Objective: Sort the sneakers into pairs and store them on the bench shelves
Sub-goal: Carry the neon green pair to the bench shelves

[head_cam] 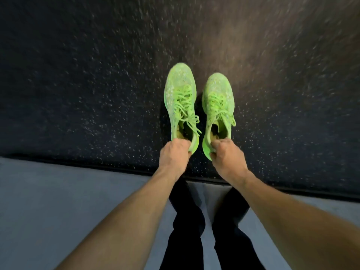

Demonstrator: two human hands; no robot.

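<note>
Grip: left hand [174, 152] pinches left sneaker [180, 102] heel, right hand [228, 159] right sneaker [218, 108] heel (neon green, laced).

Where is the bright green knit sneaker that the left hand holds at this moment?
In the head view it is just left of centre: the bright green knit sneaker, held at its heel by the left hand, beside its matching green sneaker, above the dark speckled floor.

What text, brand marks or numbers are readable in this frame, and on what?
None readable.
Left sneaker: no logo or lettering shows on the green upper.
Right sneaker: likewise; the insole is shadowed and too blurred to tell.
Speckled dark floor and grey surface: no signs or labels.
</note>
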